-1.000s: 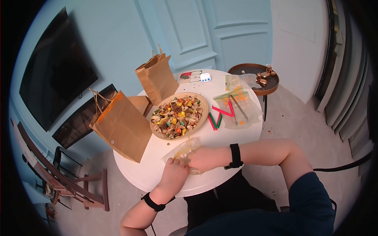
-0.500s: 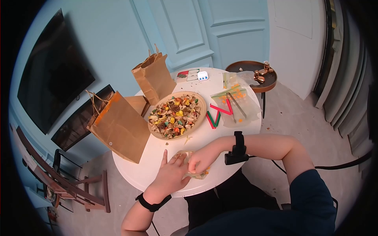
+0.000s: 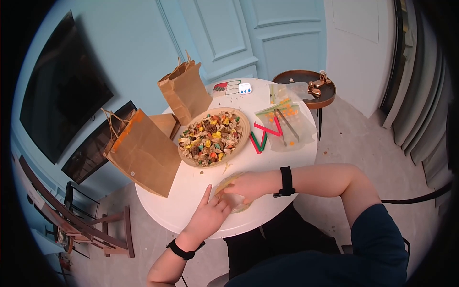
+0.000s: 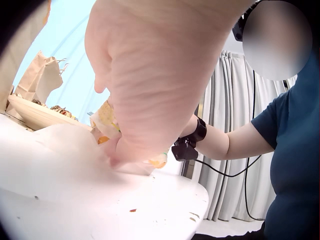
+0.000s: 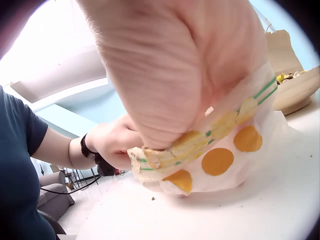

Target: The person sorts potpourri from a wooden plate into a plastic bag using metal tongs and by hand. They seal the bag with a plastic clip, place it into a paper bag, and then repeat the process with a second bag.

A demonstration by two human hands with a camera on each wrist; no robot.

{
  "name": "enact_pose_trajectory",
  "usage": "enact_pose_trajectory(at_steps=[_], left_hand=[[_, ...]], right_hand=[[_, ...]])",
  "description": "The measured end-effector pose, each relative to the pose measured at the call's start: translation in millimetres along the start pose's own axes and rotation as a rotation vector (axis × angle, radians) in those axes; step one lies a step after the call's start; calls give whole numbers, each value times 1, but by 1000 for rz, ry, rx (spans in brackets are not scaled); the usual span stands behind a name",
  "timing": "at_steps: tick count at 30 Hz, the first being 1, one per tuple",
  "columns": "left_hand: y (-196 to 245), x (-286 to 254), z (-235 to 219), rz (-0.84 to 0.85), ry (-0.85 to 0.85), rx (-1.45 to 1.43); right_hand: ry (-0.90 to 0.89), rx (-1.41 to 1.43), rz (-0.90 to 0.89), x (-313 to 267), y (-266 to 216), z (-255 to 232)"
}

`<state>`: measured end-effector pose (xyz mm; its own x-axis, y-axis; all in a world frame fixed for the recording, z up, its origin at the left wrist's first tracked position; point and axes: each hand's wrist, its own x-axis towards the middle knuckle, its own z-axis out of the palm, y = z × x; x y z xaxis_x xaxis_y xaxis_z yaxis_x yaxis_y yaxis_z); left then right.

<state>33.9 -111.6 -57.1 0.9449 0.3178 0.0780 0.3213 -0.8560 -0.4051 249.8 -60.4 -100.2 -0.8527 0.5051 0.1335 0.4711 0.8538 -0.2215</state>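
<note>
A clear plastic bag with orange dots and green stripes (image 5: 217, 162) lies at the table's near edge; its rim passes across the right hand (image 5: 165, 75) in the right wrist view, fingertips hidden behind or inside it. From above, the right hand (image 3: 251, 185) reaches over the bag (image 3: 244, 206) with loosely bent fingers. The left hand (image 3: 208, 217) pinches the bag's left edge, index finger pointing away. In the left wrist view, the left hand (image 4: 145, 75) hides most of the bag (image 4: 104, 119).
Beyond the hands stands a round tray (image 3: 241, 148) of dried petals and cones. Two paper bags (image 3: 148, 158) are at the left. Red and green strips (image 3: 262, 128), metal tongs (image 3: 288, 125), another dotted bag (image 3: 303, 136) and a small white device (image 3: 245, 88) lie farther back.
My right hand has shifted slightly forward and its wrist has turned, its fingers less curled than half a second ago. The left hand's fingers have bent at the bag's edge, with the index finger extended.
</note>
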Motion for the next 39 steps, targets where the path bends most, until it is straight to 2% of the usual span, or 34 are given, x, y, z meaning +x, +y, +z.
enact_pose_trajectory(at_steps=[3,4,6,8,9,11,13,15,16,18,19,21,25,27,28,30,32,33,34,35,36,39], left_hand=[[4,0,-6,-49,-53,-37],[5,1,-13,-115,-85,-101],[4,0,-15,-184,-120,-166],[-1,-2,-5,-263,54,-251],[-5,-4,1,-263,52,-252],[-16,-7,13,-373,52,-522],[-21,-3,23,-415,33,-505],[-25,-2,23,-456,10,-488],[-27,-2,21,-464,-9,-512],[-28,-1,19,-473,-31,-538],[-26,0,20,-461,-1,-574],[-24,0,21,-452,25,-610],[-24,6,25,-457,35,-725],[-28,8,20,-448,20,-775],[-30,8,11,-398,36,-773],[-39,9,-5,-339,55,-768],[-49,12,-17,-389,81,-834],[-55,14,-20,-386,85,-841],[-62,19,-22,-396,160,-883],[-67,21,-24,-407,234,-918],[-70,23,-25,-458,222,-956],[-86,27,-13,-374,148,-1016]], right_hand=[[16,-35,3,2,-6,3],[16,-33,2,2,-11,-2],[-45,-8,73,2,-23,-11],[-58,-3,93,7,-24,-5],[-71,0,115,8,-26,-4],[-68,-11,115,9,-32,-3],[-67,-18,115,8,-35,-4],[-106,-151,-137,7,-34,-6],[-107,-149,-136,6,-30,-3],[351,-281,-332,6,-25,1],[349,-277,-332,5,-23,-2],[211,-90,-146,4,-18,-9],[230,-5,-44,5,-11,-5],[66,43,17,4,-11,-13],[69,40,23,3,-8,-20],[42,475,-13,0,2,-40],[201,392,99,-5,11,-74],[246,424,409,-14,7,-106],[285,451,724,-25,8,-132],[373,260,700,-35,33,-126],[462,66,671,-47,64,-112],[468,-37,765,-83,110,-100]])
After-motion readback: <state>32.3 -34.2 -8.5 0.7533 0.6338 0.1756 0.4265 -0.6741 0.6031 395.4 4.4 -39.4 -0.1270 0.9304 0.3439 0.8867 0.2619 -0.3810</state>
